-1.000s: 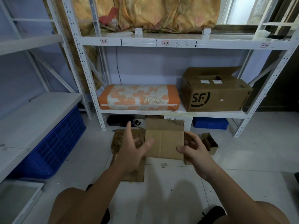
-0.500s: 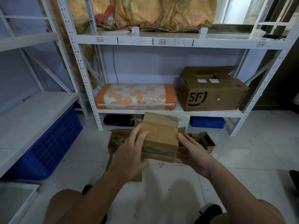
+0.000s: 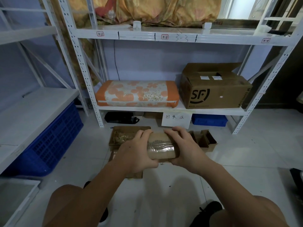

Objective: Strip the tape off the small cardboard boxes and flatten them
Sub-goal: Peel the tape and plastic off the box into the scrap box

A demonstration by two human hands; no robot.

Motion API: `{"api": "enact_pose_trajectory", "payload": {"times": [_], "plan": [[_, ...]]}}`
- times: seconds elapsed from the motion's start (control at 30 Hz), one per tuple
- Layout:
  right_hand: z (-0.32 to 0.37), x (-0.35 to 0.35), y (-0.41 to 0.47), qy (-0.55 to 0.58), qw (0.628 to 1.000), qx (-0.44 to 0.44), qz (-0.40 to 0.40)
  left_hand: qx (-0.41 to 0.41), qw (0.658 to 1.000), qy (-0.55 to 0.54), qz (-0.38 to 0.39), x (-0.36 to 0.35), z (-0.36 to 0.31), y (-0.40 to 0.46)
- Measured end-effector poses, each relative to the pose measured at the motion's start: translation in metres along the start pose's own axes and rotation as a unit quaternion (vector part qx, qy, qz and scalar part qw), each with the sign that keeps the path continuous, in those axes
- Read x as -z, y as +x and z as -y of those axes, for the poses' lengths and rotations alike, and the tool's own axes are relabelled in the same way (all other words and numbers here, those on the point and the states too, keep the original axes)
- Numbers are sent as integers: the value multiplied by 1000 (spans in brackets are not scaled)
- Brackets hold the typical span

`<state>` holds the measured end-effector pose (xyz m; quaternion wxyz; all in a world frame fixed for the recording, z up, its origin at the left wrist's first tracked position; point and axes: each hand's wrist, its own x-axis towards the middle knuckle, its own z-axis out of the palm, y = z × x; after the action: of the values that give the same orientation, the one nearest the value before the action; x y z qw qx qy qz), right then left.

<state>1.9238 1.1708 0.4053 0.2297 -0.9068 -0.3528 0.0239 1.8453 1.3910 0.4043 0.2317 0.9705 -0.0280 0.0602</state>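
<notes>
Here both hands [image 3: 139,151] [image 3: 185,149] grip a taped, creased cardboard box [image 3: 161,147].

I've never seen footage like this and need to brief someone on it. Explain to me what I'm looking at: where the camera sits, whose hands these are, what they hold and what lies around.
There is no machine here. A person wears a wide-angle camera on the head, so the one current picture looks forward and down along their own arms.

The left hand and the right hand both grip a small cardboard box from its two ends, above the floor. A strip of clear tape runs across the box.

On the tiled floor beyond the hands lie an open box of scraps, partly hidden, and another open small box. The white shelf behind carries an orange flowered cushion and a large SF carton. A handwritten paper sign hangs from its edge. A blue crate stands at the left.
</notes>
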Motion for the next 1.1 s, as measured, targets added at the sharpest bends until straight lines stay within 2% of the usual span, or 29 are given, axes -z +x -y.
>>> {"api": "enact_pose_trajectory", "payload": {"times": [0.2,0.3,0.4,0.53,0.7,0.8,0.93,1.0,1.1], "plan": [[-26,18,-1,126,987,-23,93,-31,999,0,25,10,1,-8],[-30,28,-1,169,977,-25,127,-15,996,-82,39,1,1,-9],[-25,28,-3,228,969,-54,80,29,985,-169,-14,-7,-3,-10],[-10,21,-5,311,946,-89,-30,65,977,-176,-105,-11,-13,-9],[3,12,0,291,950,-112,-22,66,978,-145,-135,-21,-31,-8],[2,9,3,288,950,-117,-16,89,978,-147,-117,-25,-38,-8],[-4,13,1,287,950,-126,3,79,968,-235,-39,-24,-26,-6],[-9,18,-3,353,927,-124,14,57,957,-285,0,-21,-18,-5],[-15,25,-7,461,882,-85,56,25,951,-305,44,-14,-12,-5]]}}
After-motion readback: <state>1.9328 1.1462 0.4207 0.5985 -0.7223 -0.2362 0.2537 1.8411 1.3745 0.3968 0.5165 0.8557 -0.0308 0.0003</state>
